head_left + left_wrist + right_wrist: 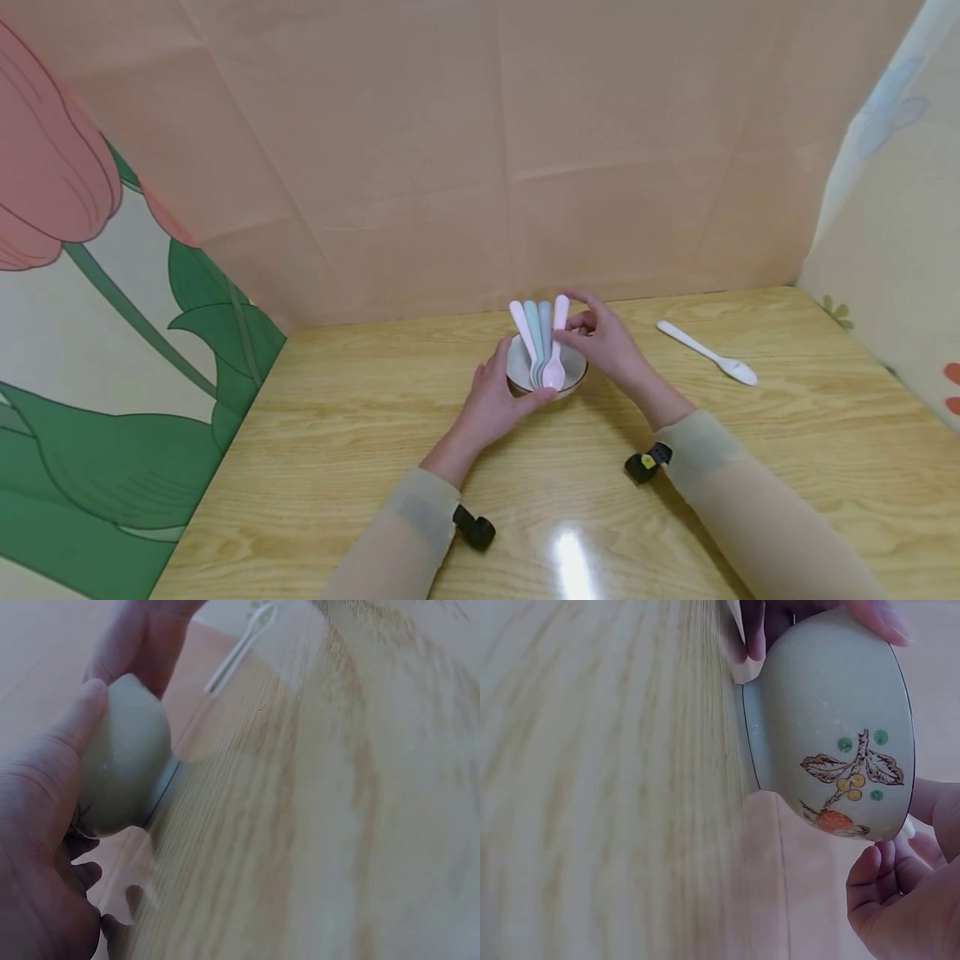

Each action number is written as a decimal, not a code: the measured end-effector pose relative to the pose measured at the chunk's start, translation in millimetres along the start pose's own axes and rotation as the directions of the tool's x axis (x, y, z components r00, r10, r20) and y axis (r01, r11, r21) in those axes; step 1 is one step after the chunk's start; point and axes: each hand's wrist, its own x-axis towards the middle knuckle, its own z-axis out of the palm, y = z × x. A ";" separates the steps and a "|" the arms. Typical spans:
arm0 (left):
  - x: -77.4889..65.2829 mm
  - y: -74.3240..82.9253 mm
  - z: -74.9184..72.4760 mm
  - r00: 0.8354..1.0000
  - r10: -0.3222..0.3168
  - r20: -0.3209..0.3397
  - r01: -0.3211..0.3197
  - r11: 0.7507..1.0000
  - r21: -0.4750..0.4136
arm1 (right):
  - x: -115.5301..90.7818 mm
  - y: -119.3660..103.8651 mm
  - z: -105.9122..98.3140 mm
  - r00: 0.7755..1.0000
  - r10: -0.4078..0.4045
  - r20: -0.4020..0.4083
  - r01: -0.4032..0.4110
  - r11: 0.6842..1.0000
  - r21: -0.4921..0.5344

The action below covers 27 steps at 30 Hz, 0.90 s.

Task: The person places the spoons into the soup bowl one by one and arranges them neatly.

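A small bowl [840, 690] with a painted leaf-and-fruit pattern stands on the table. My left hand [497, 404] grips it, thumb along the near rim and fingers round the left side. Inside, a pale pink spoon [520, 315], a mint spoon [532, 317] and a grey-blue spoon [545, 317] lean with handles up. Another pink spoon [554, 372] lies at their right, its scoop facing up. My right hand [603, 337] holds this one's handle, thumb across it and index finger stretched past the top. The fingertips behind the handle are partly hidden.
To the right of the bowl a white spoon [705, 352] lies on the wooden table [360, 417]. A pink-beige sheet [390, 167] hangs behind the table's far edge. Printed sheets with flowers [67, 333] stand at both sides.
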 end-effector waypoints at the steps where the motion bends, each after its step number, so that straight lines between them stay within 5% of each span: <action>1: -0.3 0.4 -0.2 1.000 -0.002 0.001 0.002 1.000 0.000 | 0.5 0.6 0.0 1.000 0.001 -0.001 -0.001 1.000 -0.006; 27: -0.6 -0.1 0.5 0.999 -0.043 0.001 0.043 0.999 -0.016 | 1.2 5.9 -1.2 0.998 0.058 0.029 -0.055 0.994 -0.090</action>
